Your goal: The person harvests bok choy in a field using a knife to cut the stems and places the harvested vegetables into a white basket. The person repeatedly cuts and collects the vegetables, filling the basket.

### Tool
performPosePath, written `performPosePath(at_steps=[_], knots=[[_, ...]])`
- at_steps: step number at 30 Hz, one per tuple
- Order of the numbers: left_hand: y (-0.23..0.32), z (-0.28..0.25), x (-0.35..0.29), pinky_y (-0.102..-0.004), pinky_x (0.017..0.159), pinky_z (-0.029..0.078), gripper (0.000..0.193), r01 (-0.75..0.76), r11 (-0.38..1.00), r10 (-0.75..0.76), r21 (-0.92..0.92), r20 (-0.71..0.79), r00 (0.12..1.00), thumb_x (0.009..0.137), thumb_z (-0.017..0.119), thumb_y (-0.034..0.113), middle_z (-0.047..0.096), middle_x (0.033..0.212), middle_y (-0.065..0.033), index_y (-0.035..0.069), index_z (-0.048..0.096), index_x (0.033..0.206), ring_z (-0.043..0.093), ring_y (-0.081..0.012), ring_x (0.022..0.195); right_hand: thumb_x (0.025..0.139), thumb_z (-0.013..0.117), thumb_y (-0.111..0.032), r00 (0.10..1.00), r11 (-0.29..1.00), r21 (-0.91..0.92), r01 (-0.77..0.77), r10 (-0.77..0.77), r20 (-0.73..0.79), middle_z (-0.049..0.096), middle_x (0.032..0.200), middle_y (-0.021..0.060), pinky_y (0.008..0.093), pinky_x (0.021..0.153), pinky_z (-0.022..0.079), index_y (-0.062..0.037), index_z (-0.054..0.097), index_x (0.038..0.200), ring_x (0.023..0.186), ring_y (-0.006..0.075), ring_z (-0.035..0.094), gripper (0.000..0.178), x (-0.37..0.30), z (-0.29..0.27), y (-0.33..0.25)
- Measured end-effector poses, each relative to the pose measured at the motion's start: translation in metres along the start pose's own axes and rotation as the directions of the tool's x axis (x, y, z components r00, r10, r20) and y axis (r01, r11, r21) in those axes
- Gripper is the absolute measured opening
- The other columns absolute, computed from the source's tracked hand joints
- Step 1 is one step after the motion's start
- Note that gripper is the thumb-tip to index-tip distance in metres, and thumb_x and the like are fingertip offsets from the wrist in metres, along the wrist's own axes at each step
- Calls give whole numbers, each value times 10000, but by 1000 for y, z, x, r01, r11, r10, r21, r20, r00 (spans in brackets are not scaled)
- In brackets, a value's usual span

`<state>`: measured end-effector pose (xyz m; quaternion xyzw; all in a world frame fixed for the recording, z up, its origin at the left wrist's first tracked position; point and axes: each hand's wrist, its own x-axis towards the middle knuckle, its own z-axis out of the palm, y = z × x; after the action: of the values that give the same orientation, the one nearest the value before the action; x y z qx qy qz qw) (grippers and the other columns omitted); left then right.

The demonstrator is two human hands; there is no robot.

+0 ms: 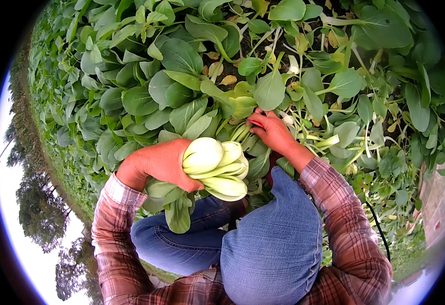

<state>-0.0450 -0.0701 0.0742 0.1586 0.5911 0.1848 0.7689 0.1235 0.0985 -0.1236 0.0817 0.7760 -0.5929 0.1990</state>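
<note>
My left hand (pixel 164 163) is wrapped round a bunch of bok choy (pixel 217 168). The pale, rounded bases of the bunch face right, and its leaves (pixel 178 211) hang below my wrist. My right hand (pixel 273 131) is closed, low among the growing plants, on a slim red handle (pixel 256 123). The rest of that tool is hidden by my fingers and the leaves. Just left of my right fingertips stand the green stalks (pixel 240 131) of another bok choy plant; whether my fingers touch them I cannot tell.
Dense bok choy (pixel 141 101) grows to the left and ahead. On the right lie cut stalks (pixel 328 142), loose leaves and yellowed leaves (pixel 244 107) over dark soil. My bent knee (pixel 273 229) is close below my hands. A pale sheet (pixel 441 198) lies at the far right.
</note>
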Motion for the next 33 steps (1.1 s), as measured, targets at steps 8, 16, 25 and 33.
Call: performPosePath(at_steps=[8,16,25,33], knots=[[-39,-5,-59,-332,1055,305,859,-382,723,250,-576,-297,921,611,779,98,440,1353,-132,-7,374,1361,456,-223,1212,867,549,43,993,734,677,-53,-30,110,501,1069,27,239,804,450,-40,472,1063,929,75,512,226,-31,-36,-23],[-68,52,-136,-349,908,431,745,-682,650,172,-336,-809,562,628,799,192,533,1188,-99,-3,456,1260,536,-222,1054,814,656,-11,989,808,571,-142,85,125,553,1012,-1,202,747,463,-46,542,1185,870,66,545,390,-40,-104,-132],[-90,178,-222,-345,895,458,782,-755,656,102,1,-991,88,583,856,281,580,1133,-54,46,500,1238,561,-192,1028,843,682,-176,961,773,608,181,-271,57,633,959,24,197,670,471,-48,571,1094,836,64,575,303,-58,-96,-282],[-68,276,-219,-364,978,411,844,-805,474,298,356,-925,-234,649,822,274,500,1266,-68,70,388,1343,488,-202,1154,825,707,-178,848,748,608,266,-481,220,604,866,9,218,617,487,-40,536,1091,727,77,571,345,-123,-37,-392]])
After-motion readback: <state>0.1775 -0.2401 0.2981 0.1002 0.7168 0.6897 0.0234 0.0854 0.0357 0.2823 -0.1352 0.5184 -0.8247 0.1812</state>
